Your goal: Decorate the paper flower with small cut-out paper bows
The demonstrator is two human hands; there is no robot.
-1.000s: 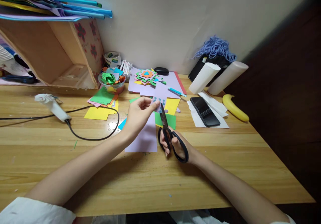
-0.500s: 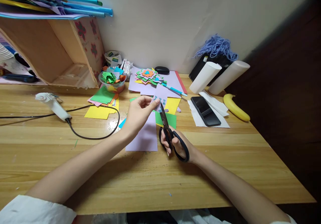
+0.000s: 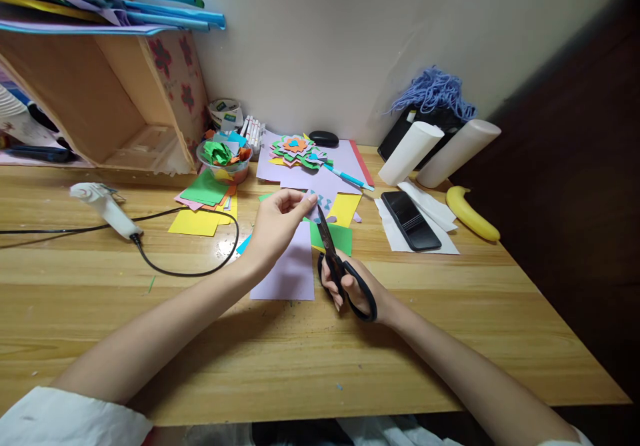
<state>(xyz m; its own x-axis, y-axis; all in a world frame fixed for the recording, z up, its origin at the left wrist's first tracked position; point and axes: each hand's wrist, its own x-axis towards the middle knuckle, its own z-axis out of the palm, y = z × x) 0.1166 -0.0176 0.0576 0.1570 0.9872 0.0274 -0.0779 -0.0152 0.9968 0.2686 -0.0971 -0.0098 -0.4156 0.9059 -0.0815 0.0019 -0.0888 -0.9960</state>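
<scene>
My left hand pinches a small piece of purple paper marked with blue-green shapes. Through the handles of black scissors go the fingers of my right hand; the blades point up at the lower edge of that piece. Whether the blades touch the paper I cannot tell. Below lies a larger purple sheet, with green paper and yellow paper beside it. Behind, a layered paper flower and a blue pen rest on purple paper.
At the left are a white glue gun with a black cord, stacked coloured paper and a bowl of scraps. A cardboard box stands behind. To the right are a phone, a banana and white rolls.
The purple piece appears tilted slightly differently in my left hand, and the scissor blades look closer together. Both hands stay in nearly the same place.
</scene>
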